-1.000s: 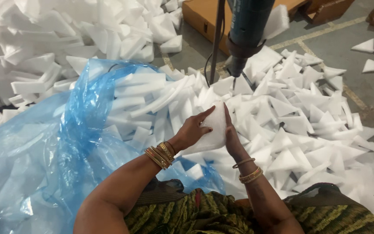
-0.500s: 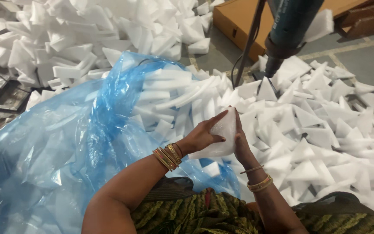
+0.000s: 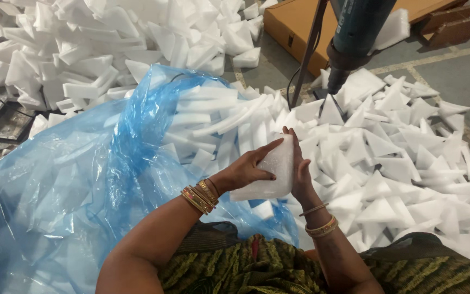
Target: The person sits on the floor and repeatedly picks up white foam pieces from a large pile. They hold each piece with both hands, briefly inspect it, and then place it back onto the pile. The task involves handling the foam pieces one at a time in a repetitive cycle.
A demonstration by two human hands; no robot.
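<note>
The flat white foam slab (image 3: 265, 171) sits pressed between my two hands, just in front of my lap. My left hand (image 3: 245, 170) lies over its near face with fingers stretched toward the top edge; my right hand (image 3: 300, 171) is flat against its far side. Both hands are open-palmed, clamping it rather than curling round it. A second ago I held it higher and more edge-on; now it has tipped so its broad face shows, and my hands have come closer to me, so I judge I have it squared up.

To the left of my hands the blue plastic bag (image 3: 72, 179) gapes, with white foam strips (image 3: 218, 117) at its mouth. To the right spreads a heap of white foam triangles (image 3: 398, 158). Beyond my hands hangs a dark tool nozzle (image 3: 349, 49), near enough to mind when lifting. The grey floor (image 3: 458, 71) shows bare further right.
</note>
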